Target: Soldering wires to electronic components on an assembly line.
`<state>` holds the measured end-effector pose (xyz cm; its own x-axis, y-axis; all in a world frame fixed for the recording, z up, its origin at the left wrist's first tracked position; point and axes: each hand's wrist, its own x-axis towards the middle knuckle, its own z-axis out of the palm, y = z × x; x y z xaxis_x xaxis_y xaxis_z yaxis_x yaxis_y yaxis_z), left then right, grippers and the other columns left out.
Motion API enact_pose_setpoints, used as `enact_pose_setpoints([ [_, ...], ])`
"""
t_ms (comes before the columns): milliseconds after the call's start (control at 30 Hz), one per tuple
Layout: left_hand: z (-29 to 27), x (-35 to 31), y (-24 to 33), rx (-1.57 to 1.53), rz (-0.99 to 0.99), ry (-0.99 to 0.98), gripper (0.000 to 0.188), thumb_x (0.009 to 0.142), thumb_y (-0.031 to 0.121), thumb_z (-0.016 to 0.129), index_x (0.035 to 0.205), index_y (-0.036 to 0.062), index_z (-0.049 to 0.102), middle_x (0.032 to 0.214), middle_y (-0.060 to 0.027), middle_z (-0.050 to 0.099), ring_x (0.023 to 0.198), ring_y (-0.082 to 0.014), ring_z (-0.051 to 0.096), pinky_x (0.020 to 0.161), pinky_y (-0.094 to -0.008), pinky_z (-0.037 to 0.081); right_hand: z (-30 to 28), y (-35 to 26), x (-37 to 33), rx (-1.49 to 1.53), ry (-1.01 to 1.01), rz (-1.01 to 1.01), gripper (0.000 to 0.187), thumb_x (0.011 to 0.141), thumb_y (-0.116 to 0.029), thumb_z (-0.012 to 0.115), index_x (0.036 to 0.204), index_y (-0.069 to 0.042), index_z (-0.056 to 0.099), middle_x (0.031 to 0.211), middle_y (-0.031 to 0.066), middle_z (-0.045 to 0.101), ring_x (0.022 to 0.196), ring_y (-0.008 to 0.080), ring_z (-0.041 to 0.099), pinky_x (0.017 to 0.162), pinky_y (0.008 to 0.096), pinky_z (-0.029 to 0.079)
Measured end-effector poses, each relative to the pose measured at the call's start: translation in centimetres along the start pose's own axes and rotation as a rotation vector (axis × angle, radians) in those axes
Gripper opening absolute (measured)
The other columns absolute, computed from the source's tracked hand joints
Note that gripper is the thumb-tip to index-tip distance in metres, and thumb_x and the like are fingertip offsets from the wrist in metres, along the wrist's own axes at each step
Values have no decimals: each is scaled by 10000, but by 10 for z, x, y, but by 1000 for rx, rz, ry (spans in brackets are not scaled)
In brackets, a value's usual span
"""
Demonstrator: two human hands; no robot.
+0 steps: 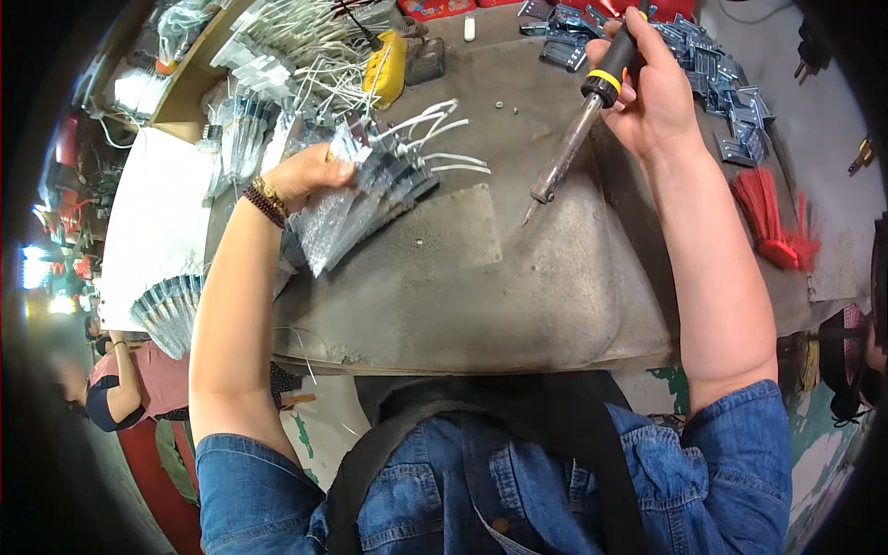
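My left hand (313,174) is closed around a bundle of flat, dark and silvery strips (356,208) in clear plastic, and several white wires (442,139) stick out of its right end. The bundle is tilted above the left part of the grey worktop (435,314). My right hand (659,97) grips the black and yellow handle of a soldering iron (575,143). Its tip points down and left over the middle of the worktop, to the right of the bundle. The strips under my left fingers are partly hidden.
White-wired pieces (287,46) are piled at the back left beside a yellow tool (386,69). Metal brackets (731,83) lie at the back right, near a red brush (779,236). More strips (171,310) fan out by a white sheet (157,222). Another person (139,379) is at the left.
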<state>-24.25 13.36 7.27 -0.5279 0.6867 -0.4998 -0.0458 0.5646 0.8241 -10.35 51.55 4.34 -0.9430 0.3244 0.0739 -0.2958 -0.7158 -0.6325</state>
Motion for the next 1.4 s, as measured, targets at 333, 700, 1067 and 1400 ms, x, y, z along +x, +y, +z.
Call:
enact_pose_setpoints([
  [333,72,-56,-3,43,34,61,594,758,408,833,1142,22,594,973,5,635,870,-85,560,794,-251,472,-3,-2,3,-17,-44,18,305,1007,-396,531,905,-110,561,618,106,573,358,100,395,329,225,302],
  [700,72,-52,-23,-70,121,142,678,723,389,839,1201,-12,574,1020,-3,632,891,-87,555,790,-249,461,2,-2,-1,12,-107,63,280,1018,-386,515,897,-138,560,637,64,569,368,95,378,337,230,287],
  [1067,66,-44,-25,-24,183,79,774,641,429,870,1198,-18,574,992,-27,640,877,-99,578,777,-252,476,2,-6,-1,-46,-55,35,288,1011,-377,528,906,-110,547,682,79,589,375,90,382,339,219,288],
  [1400,55,-33,-33,-208,222,-33,856,626,359,872,1306,-14,511,1052,-42,652,940,-135,598,793,-261,490,5,-3,-2,-59,9,33,291,1005,-389,536,943,-106,549,680,91,584,379,102,383,356,228,303],
])
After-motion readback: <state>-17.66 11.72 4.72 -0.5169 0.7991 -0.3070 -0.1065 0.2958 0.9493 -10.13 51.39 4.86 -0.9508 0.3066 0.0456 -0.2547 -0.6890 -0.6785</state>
